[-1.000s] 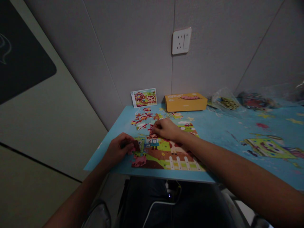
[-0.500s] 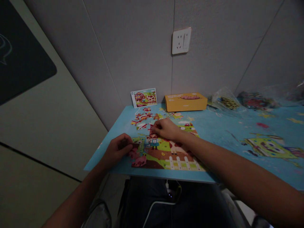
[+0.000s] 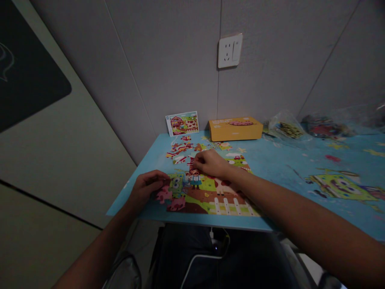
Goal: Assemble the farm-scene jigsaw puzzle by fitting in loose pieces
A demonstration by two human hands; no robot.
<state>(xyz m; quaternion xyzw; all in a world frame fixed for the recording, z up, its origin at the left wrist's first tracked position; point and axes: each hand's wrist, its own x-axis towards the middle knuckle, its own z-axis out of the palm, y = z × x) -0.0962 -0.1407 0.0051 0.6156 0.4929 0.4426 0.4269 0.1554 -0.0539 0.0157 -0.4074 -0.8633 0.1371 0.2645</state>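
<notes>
A partly assembled farm jigsaw (image 3: 216, 192) lies near the front edge of a blue cartoon-print table (image 3: 285, 164). My left hand (image 3: 146, 186) rests at the jigsaw's left edge, fingers curled, pinching a pink puzzle piece (image 3: 164, 194) that lies against the puzzle's lower left corner. My right hand (image 3: 210, 163) reaches across the jigsaw's upper part. Its fingers are curled, and the fingertips press on a small red puzzle piece (image 3: 191, 161) at the top left of the assembled area. Loose pieces (image 3: 180, 148) lie scattered just beyond it.
A yellow box (image 3: 236, 129) and a reference picture card (image 3: 182, 123) stand against the grey wall at the back. Clear plastic bags (image 3: 285, 128) with more pieces lie to the right. A wall socket (image 3: 230, 51) sits above. The table's left edge runs close to my left hand.
My left hand has shifted slightly left and down, uncovering the pink piece and the green part of the puzzle beside it. My right hand has stayed in place.
</notes>
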